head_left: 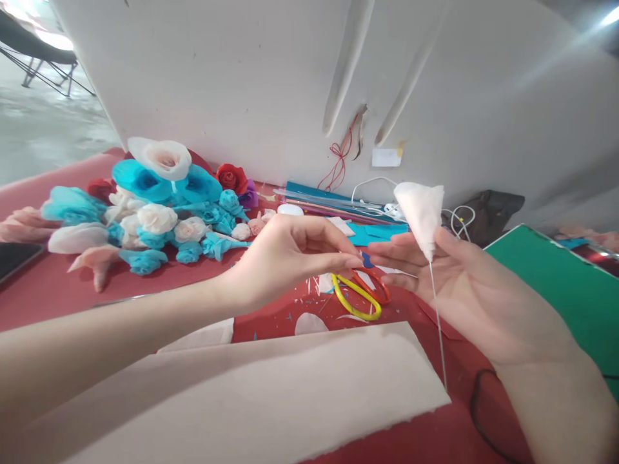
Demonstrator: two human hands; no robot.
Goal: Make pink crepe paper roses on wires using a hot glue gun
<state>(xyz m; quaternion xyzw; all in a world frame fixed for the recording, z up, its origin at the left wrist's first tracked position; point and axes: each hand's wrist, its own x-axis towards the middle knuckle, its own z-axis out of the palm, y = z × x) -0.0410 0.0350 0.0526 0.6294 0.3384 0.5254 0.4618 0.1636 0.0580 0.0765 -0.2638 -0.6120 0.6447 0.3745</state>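
Note:
A white paper flower bud (416, 209) on a thin wire stem (439, 328) stands almost upright at my right hand (476, 290). My right thumb presses the bud's base against the hand, and the other fingers stretch out toward the left. My left hand (300, 254) is closed in a pinch just left of those fingertips; anything between its thumb and finger is too small to make out. Below the two hands lie scissors with yellow and red handles (358, 299). A long pale paper sheet (271, 393) covers the front, and a cut white paper petal (310, 323) rests behind it.
Blue, white, pink and red paper flowers (157, 219) are heaped at the left of the red table (193, 290). A green board (556, 290) stands at the right. Behind are blue paper (380, 233), white cables (464, 222) and a dark bag (498, 209) against the grey wall (232, 84).

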